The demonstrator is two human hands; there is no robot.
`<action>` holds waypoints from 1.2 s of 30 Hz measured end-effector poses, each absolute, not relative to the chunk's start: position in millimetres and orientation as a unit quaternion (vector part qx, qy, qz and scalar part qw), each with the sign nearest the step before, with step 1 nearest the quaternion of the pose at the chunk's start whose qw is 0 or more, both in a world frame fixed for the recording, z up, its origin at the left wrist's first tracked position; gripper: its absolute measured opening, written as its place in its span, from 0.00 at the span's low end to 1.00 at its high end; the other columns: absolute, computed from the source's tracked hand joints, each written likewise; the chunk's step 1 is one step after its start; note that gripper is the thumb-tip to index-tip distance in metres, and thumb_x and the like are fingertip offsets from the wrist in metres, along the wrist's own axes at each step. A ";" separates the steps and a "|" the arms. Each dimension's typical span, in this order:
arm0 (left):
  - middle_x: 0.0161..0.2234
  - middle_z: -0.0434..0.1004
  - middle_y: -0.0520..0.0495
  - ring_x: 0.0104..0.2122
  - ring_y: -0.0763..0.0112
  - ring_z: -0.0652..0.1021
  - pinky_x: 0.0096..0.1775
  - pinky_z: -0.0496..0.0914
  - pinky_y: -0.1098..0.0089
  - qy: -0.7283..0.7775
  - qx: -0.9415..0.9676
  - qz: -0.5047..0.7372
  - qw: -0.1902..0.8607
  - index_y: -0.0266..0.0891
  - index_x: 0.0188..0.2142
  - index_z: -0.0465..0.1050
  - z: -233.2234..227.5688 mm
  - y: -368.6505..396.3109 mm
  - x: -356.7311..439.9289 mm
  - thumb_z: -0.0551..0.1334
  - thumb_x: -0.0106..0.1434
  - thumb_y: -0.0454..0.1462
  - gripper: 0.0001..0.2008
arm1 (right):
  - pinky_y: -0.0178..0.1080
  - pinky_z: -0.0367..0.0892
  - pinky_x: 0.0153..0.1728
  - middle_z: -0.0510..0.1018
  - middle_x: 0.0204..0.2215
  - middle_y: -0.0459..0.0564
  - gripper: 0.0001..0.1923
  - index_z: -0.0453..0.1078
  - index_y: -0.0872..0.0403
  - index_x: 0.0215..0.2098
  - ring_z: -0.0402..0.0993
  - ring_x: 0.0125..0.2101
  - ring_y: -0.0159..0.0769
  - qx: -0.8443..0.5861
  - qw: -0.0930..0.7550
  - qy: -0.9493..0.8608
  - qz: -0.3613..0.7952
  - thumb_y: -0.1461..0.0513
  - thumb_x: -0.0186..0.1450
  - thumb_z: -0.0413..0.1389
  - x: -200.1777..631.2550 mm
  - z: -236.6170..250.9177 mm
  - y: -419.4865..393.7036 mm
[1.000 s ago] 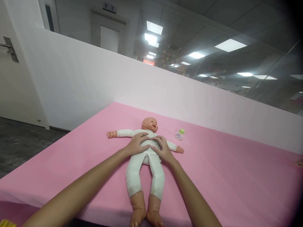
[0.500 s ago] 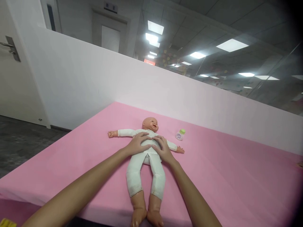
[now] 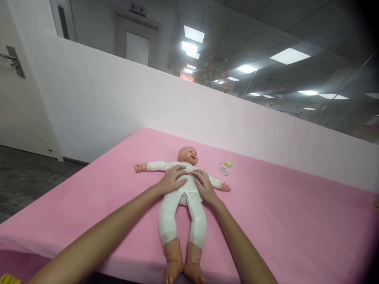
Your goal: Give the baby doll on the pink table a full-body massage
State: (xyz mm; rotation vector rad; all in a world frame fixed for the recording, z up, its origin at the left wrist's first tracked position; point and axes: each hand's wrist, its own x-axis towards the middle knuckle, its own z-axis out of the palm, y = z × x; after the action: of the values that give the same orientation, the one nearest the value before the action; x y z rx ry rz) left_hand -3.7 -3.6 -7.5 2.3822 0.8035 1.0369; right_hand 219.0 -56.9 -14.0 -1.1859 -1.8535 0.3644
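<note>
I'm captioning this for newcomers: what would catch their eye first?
A bald doll in white lies on its back, arms spread, on a pink cover. The left hand and right hand rest on its torso. A green-capped bottle sits near its arm at picture right.

From where I operate, the left hand (image 3: 174, 180) and the right hand (image 3: 206, 188) hide the flanks of the doll (image 3: 187, 190) and their own palms from me. I lose both forearms (image 3: 103, 231) at the bottom edge, either side of the doll's feet. Well left of those feet, a yellow thing (image 3: 10, 279) is too cropped for me to identify. The bottle (image 3: 224, 169), right of the doll's head, carries print too small for me to read. Far right of the doll, the picture's edge cuts a blurred object (image 3: 376, 204); far left, it cuts the door (image 3: 25, 104). Beyond the doll, I cannot make out the sign (image 3: 137, 8).
</note>
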 end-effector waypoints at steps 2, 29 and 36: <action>0.63 0.68 0.45 0.64 0.50 0.67 0.67 0.60 0.47 0.297 0.858 0.360 0.214 0.50 0.56 0.77 -4.3 -6.4 -4.0 0.66 0.65 0.48 0.20 | 0.54 0.59 0.66 0.71 0.55 0.50 0.16 0.72 0.41 0.57 0.63 0.61 0.47 -0.477 0.436 -0.748 0.152 0.52 0.73 0.52 218.9 -12.7 -58.7; 0.62 0.68 0.44 0.63 0.53 0.68 0.67 0.59 0.48 0.289 0.859 0.368 0.207 0.50 0.56 0.77 -7.3 -4.4 -4.1 0.60 0.70 0.43 0.17 | 0.54 0.59 0.66 0.71 0.55 0.50 0.16 0.73 0.42 0.56 0.63 0.61 0.47 -0.483 0.434 -0.745 0.150 0.52 0.74 0.53 218.0 -12.6 -58.5; 0.62 0.68 0.45 0.64 0.53 0.68 0.67 0.60 0.48 0.290 0.860 0.363 0.212 0.51 0.56 0.77 -7.4 -4.8 -4.0 0.61 0.69 0.43 0.18 | 0.53 0.58 0.66 0.70 0.56 0.50 0.16 0.72 0.41 0.57 0.62 0.62 0.47 -0.484 0.430 -0.746 0.155 0.51 0.73 0.55 218.6 -13.2 -58.4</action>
State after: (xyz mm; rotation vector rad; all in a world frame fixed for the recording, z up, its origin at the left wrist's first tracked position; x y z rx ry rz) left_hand -4.0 -4.8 -7.4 2.3873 0.8060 1.0086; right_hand 218.6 -58.4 -13.2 -1.2066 -1.8621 0.3855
